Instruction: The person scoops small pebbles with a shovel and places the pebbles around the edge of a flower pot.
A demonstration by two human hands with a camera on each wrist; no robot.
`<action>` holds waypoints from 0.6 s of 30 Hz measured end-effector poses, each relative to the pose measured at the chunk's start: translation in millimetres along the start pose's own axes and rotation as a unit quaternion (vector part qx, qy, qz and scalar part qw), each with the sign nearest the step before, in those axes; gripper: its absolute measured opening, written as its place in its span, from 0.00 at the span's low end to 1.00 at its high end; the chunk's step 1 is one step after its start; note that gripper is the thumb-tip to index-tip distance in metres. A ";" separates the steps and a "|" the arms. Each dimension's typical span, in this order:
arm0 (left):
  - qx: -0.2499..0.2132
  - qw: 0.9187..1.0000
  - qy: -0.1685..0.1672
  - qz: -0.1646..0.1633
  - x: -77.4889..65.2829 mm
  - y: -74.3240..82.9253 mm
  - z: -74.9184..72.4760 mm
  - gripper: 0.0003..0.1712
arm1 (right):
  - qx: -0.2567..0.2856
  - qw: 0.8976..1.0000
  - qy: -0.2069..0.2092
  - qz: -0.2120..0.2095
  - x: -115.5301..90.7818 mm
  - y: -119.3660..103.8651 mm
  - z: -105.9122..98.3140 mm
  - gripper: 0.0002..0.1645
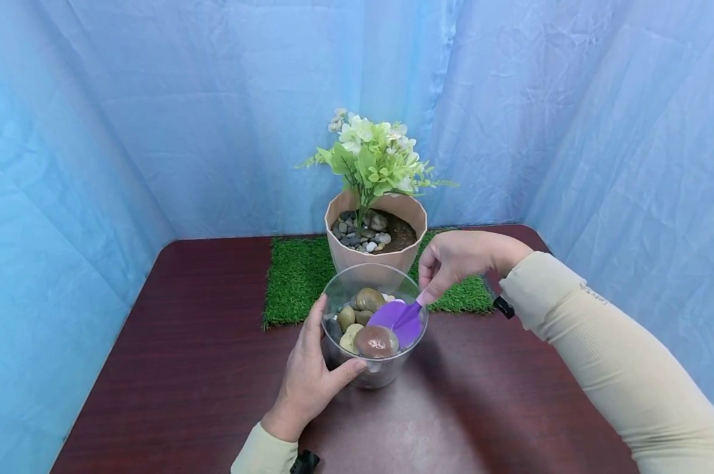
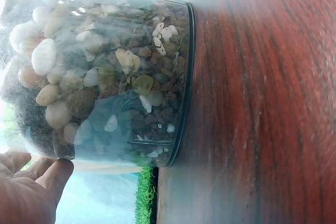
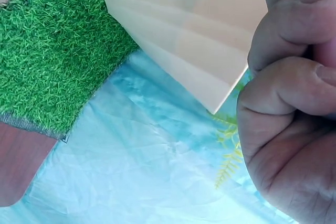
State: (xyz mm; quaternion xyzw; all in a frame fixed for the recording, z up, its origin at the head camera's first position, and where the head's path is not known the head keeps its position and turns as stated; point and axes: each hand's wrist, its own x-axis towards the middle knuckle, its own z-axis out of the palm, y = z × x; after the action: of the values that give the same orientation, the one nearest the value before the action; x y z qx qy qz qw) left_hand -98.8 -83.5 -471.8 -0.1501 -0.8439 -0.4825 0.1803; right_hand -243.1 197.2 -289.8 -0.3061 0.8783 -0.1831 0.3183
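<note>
A clear container (image 1: 376, 376) full of stones stands on the table. My left hand (image 1: 313, 375) holds it from the left, thumb at the near rim and fingers along the side. In the left wrist view, pebbles (image 2: 44, 57) and small reddish-brown grit show through its wall. My right hand (image 1: 460, 260) grips the pink handle (image 3: 321, 14) of a small shovel with its fingers curled. The shovel's purple blade (image 1: 409, 324) points down inside the container, against its right side. Beside the blade lies a large wet reddish-brown stone (image 1: 376, 342), partly in front of it.
Behind the container, a beige flowerpot (image 1: 371, 262) holds soil, pebbles and a leafy plant with white flowers (image 1: 371, 155). It stands on a green artificial grass mat (image 1: 298, 280). The dark red wooden table (image 1: 203, 368) is surrounded by blue curtains (image 1: 244, 131).
</note>
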 end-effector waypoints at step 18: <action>-0.001 1.000 0.006 0.007 0.4 -3.0 2.3 0.67 | 0.044 0.999 0.020 -0.026 -7.1 2.7 24.5 0.09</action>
State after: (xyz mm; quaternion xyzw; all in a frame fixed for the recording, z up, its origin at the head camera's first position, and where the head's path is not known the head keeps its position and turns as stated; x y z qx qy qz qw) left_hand -100.8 -82.9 -475.1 -0.1534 -0.8415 -0.4825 0.1886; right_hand -223.4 200.8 -306.0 -0.3105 0.8674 -0.2355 0.3094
